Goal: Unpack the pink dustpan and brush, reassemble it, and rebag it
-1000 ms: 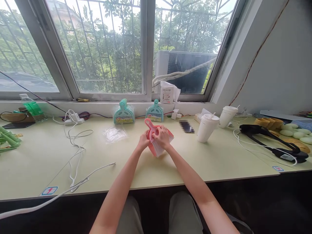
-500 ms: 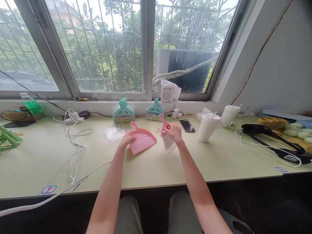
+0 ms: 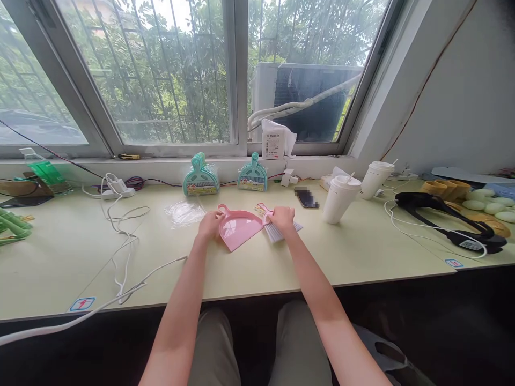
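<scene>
The pink dustpan is the reference point; its handle points away from the person and its straight lip faces the near right. Whether its underside touches the table cannot be determined. The left hand is at its left side, fingers closed on the rim by the handle. Just right of the dustpan, the right hand grips the handle of a pink brush, its white bristles angled down to the right. The brush sits close to the dustpan's right corner; contact cannot be confirmed.

On the near side of the dustpan, a broad strip of tabletop runs to the front edge. Left of the dustpan, clear plastic film lies just beyond the left hand, and the tip of a white cable ends nearer the front edge. Beyond the dustpan, two teal dustpan sets stand by the wall, limiting room that way. To its right, past the brush, are a phone and a lidded white cup, with tabletop between brush and cup.
</scene>
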A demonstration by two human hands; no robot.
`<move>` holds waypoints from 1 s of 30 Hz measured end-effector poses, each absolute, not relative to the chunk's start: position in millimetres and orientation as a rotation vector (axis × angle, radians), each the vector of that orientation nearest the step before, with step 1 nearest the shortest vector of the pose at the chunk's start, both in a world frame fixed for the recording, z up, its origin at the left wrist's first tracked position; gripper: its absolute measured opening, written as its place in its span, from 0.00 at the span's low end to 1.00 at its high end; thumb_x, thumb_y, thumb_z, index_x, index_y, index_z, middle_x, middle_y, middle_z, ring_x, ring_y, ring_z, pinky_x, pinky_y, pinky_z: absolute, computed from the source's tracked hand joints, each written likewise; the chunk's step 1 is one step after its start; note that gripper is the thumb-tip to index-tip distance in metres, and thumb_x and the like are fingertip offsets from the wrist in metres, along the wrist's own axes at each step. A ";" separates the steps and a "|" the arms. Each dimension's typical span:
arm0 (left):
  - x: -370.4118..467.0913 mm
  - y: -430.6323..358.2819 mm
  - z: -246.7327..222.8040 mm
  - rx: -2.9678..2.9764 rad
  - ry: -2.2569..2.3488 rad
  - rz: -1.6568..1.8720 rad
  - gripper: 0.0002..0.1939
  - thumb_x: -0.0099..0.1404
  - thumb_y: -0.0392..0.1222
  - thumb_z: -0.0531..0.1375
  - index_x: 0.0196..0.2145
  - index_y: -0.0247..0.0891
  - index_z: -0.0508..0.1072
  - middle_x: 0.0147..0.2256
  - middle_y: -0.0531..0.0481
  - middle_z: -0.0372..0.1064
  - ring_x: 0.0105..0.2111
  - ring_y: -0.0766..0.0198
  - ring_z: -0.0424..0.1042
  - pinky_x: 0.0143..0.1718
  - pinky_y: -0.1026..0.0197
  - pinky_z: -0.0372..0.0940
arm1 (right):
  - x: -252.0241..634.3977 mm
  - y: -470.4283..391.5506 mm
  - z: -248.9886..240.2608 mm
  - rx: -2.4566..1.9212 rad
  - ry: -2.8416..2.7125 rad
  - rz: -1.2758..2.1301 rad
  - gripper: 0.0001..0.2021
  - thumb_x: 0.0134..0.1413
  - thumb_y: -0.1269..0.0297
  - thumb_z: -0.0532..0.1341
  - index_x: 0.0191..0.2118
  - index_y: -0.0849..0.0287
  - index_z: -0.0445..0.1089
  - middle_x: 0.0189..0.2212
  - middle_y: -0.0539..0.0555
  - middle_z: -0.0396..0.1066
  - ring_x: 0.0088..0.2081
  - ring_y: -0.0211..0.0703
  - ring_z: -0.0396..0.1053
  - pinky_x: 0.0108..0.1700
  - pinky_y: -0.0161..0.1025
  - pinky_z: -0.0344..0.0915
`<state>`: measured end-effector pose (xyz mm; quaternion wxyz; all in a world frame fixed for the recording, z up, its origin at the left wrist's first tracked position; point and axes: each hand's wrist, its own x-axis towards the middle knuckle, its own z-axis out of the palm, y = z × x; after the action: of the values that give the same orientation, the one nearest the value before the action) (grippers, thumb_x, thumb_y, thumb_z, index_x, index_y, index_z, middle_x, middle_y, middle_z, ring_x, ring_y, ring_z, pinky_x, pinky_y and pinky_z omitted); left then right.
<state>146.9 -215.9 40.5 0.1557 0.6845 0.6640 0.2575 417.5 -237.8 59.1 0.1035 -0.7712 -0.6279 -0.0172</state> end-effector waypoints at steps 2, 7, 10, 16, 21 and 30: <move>148.3 -217.0 42.3 1.951 1.931 0.751 0.18 0.64 0.52 0.52 0.42 0.41 0.76 0.46 0.46 0.74 0.45 0.56 0.71 0.37 0.62 0.60 | 419.5 -237.0 57.8 -2.271 -1.812 -0.050 0.17 0.56 0.55 0.56 0.41 0.60 0.76 0.44 0.65 0.73 0.48 0.52 0.67 0.46 0.45 0.52; 147.1 -217.5 44.7 1.857 2.055 0.884 0.19 0.67 0.51 0.48 0.39 0.40 0.75 0.43 0.43 0.75 0.43 0.55 0.71 0.36 0.60 0.60 | 427.4 -233.8 59.2 -2.245 -1.646 -0.070 0.16 0.59 0.60 0.52 0.42 0.59 0.76 0.43 0.63 0.73 0.47 0.52 0.66 0.47 0.45 0.52; 145.3 -216.2 46.0 1.813 2.118 0.980 0.17 0.67 0.48 0.48 0.38 0.40 0.74 0.43 0.43 0.74 0.43 0.54 0.71 0.36 0.60 0.60 | 430.4 -233.8 60.6 -2.223 -1.593 -0.104 0.17 0.60 0.61 0.51 0.42 0.59 0.76 0.44 0.63 0.73 0.48 0.52 0.65 0.47 0.46 0.52; 148.8 -217.8 46.7 1.852 2.160 0.874 0.17 0.65 0.53 0.50 0.33 0.41 0.73 0.38 0.44 0.75 0.39 0.55 0.72 0.34 0.60 0.61 | 426.3 -236.8 56.5 -2.212 -1.821 0.007 0.17 0.49 0.52 0.61 0.38 0.58 0.77 0.45 0.62 0.73 0.49 0.53 0.64 0.46 0.45 0.53; 154.4 -220.6 40.9 2.121 2.019 0.722 0.14 0.65 0.46 0.49 0.32 0.42 0.74 0.35 0.45 0.75 0.37 0.56 0.72 0.33 0.61 0.60 | 421.7 -237.6 59.2 -2.166 -1.799 0.086 0.13 0.48 0.57 0.61 0.38 0.54 0.77 0.41 0.56 0.75 0.46 0.47 0.68 0.44 0.40 0.54; 180.4 -233.7 49.7 2.342 1.383 0.872 0.15 0.61 0.53 0.58 0.30 0.39 0.77 0.29 0.48 0.72 0.31 0.62 0.69 0.34 0.61 0.62 | 372.2 -260.8 65.6 -1.883 -2.117 0.065 0.09 0.51 0.59 0.61 0.33 0.54 0.77 0.35 0.54 0.76 0.40 0.44 0.69 0.45 0.39 0.53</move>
<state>180.4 -233.7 49.7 0.1425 0.8116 0.4793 0.3022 372.2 -260.8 65.6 0.1530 -0.6566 -0.7382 0.0228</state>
